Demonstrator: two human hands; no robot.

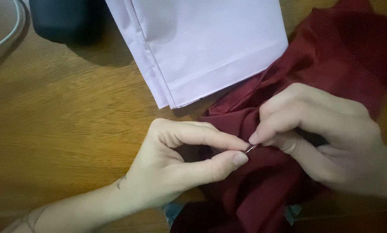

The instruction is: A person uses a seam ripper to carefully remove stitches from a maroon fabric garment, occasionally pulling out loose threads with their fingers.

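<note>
Wooden table (pixel 64 112) (maroon cloth (pixel 331 51) atop)

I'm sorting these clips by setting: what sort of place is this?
Probably a home or small sewing workspace. Both hands, left hand and right hand, pinch a needle at dark red fabric on a wooden table, with folded pale lilac cloth beside it.

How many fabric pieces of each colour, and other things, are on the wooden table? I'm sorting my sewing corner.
Dark red fabric, pinched by left hand and right hand: 1
Pale lilac fabric, folded: 1
Needle, between the fingertips: 1
Dark rounded object: 1
White cable: 1
Total: 5
</note>
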